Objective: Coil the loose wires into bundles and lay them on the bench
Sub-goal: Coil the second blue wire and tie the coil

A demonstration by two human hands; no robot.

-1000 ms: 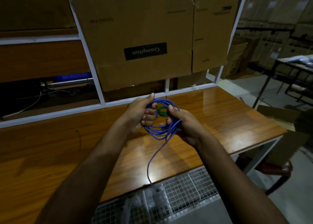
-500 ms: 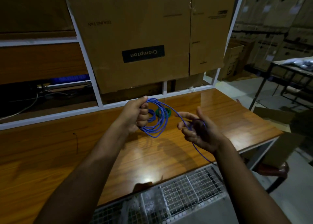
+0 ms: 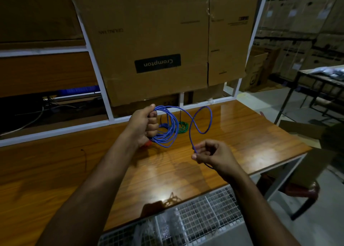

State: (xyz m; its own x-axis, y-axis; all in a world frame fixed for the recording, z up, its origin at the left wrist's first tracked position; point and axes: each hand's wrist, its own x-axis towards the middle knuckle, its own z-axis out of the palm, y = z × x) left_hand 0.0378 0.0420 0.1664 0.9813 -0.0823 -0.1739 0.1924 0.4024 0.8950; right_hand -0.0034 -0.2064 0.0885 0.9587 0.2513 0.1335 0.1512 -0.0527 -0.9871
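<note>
Left hand (image 3: 144,123): clenched round blue wire (image 3: 167,130) coil above desk (image 3: 242,134).
Right hand (image 3: 210,155): pinches loose tail.
Done: green bundle (image 3: 183,127) — behind coil.
Left: tail — unwound.

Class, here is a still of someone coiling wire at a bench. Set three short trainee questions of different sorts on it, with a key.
1. True or false: the left hand grips the blue wire coil.
2. Which hand pinches the loose blue strand? A) left B) right C) neither
3. Fill in: a finished ____ wire bundle lies on the wooden bench behind the coil.

Key
1. True.
2. B: the right hand pinches it, with a free loop standing between the hands.
3. Green.
</note>
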